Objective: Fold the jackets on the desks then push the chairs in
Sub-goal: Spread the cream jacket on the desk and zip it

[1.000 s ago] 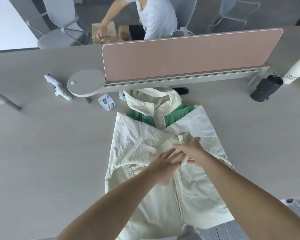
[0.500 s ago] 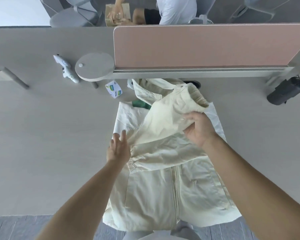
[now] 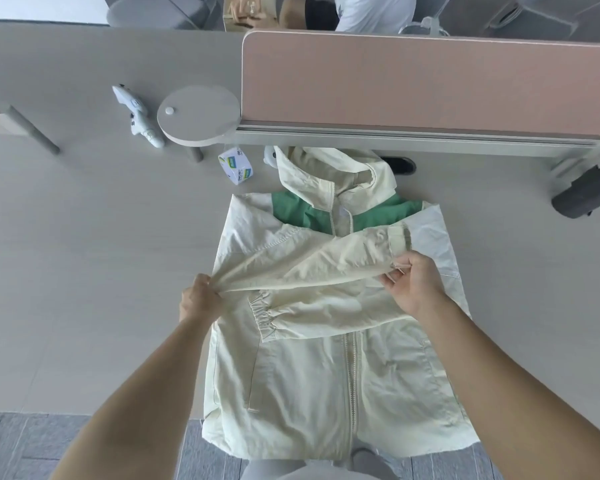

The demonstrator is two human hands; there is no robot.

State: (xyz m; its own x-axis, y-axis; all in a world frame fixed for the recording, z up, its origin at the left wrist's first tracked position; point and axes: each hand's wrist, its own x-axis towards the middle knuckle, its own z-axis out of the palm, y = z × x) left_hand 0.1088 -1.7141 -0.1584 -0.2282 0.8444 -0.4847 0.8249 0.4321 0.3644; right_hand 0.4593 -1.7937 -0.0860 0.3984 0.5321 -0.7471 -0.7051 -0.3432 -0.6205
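A cream jacket [image 3: 312,382] with a green chest band lies front up on the grey desk [image 3: 84,258], hood toward the divider, hem hanging over the near edge. Both sleeves lie folded across its chest. My left hand [image 3: 200,301] grips the upper sleeve's fold at the jacket's left side. My right hand [image 3: 413,285] pinches that same sleeve [image 3: 326,261] near its cuff on the right. The lower sleeve's elastic cuff [image 3: 264,317] lies flat beneath. A grey chair seat [image 3: 278,471] peeks in at the bottom edge.
A pink divider panel [image 3: 413,81] runs along the back. Around the jacket lie a round grey disc [image 3: 198,114], a white gadget [image 3: 137,116], a small white-green box [image 3: 236,166] and a black cylinder [image 3: 589,190] at right. A person sits behind the divider.
The sleeve that my right hand held raised over the hood now lies stretched across the chest. My left hand went from resting flat to gripping the sleeve's left fold.
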